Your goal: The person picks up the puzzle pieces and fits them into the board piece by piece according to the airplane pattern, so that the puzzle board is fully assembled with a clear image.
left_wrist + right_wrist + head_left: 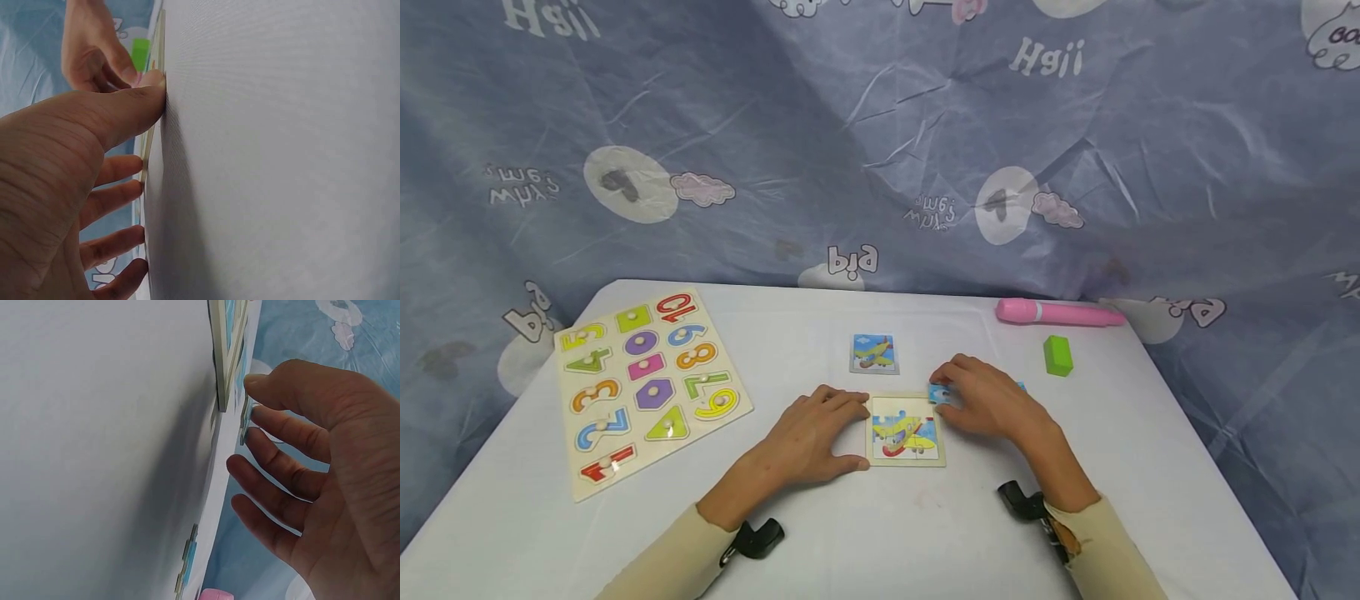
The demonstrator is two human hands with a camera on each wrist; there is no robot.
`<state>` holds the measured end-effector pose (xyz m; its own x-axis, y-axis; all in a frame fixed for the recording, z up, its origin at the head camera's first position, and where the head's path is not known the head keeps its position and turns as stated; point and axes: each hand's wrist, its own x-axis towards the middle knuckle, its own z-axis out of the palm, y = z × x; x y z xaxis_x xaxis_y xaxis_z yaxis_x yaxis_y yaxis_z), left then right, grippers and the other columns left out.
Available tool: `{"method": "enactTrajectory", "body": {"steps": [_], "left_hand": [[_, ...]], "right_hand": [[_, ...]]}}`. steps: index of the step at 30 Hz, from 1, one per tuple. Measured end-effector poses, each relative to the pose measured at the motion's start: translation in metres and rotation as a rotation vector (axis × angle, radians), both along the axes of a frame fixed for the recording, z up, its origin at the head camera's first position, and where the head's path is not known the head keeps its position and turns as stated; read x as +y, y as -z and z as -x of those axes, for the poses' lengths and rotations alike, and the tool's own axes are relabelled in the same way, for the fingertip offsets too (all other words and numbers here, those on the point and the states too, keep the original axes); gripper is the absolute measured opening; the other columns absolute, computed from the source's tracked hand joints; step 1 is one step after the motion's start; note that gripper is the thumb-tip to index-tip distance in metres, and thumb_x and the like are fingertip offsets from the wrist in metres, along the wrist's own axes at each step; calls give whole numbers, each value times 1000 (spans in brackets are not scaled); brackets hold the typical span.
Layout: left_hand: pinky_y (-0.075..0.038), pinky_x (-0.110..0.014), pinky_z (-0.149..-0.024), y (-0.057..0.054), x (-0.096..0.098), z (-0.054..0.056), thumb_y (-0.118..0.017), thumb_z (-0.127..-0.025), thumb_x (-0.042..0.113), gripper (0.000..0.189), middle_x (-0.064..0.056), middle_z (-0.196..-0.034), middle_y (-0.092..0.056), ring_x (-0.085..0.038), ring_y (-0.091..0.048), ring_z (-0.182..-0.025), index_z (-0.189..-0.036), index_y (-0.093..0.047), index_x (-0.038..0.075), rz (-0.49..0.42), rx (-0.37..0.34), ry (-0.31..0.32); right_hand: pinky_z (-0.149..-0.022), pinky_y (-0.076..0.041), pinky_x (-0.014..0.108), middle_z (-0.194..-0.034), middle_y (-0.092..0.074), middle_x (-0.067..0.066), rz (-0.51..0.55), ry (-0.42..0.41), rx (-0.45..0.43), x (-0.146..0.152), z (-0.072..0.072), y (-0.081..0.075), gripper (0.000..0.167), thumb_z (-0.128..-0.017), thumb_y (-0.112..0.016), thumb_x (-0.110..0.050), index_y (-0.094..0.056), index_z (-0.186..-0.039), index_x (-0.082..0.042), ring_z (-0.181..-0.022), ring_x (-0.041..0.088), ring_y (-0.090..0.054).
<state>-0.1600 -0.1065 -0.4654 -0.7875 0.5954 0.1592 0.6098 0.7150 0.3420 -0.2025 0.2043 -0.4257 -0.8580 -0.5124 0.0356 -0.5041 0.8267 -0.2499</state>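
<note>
A small square wooden puzzle tray (943, 461) lies in front of me, with yellow airplane pieces fitted in its lower part and bare wood along the top. My left hand (808, 437) rests at the tray's left side, thumb by the lower corner and fingertips along the edge. Between thumb and fingers, my right hand (988, 396) pinches a blue puzzle piece (938, 393) over the tray's top right corner. In the right wrist view this piece (244, 425) is tilted above the table. Another blue piece (189, 559) lies on the table, mostly hidden behind the right hand in the head view.
Beyond the tray lies a small airplane picture card (874, 354). A wooden number and shape board (625, 321) sits at the left. At the right are a green block (1058, 356) and a pink pen-like object (1060, 312), near the patterned cloth backdrop (880, 150).
</note>
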Motion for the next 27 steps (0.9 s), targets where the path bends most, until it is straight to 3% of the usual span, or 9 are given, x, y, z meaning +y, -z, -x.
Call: {"method": "enactTrajectory", "body": {"steps": [9,18,27], "left_hand": [[-51,-49,-103,-1,0,0,-88,-86,53,65,0,-157,-59,-26,-55,-135,-138,-69,19,7,-16,0],[-51,-50,-103,-2,0,0,-88,-86,53,65,0,-157,-59,-26,-55,-135,-138,-69,18,5,-16,3],[-50,-50,-104,-1,-1,0,-88,-87,53,65,0,-156,-59,-26,-55,-135,-138,-68,18,0,-19,4]], "right_hand": [[-95,-56,45,-119,-69,2,7,-38,10,-11,0,-1,35,-92,-82,-24,-76,-124,-11,-103,21,-66],[-99,-55,46,-123,-68,2,-2,-29,-52,-23,-1,-1,36,-95,-81,-26,-74,-128,-13,-108,21,-65],[-101,-55,46,-120,-68,1,-6,-56,-51,-35,-1,-2,36,-93,-83,-26,-74,-126,-13,-109,22,-65]]}}
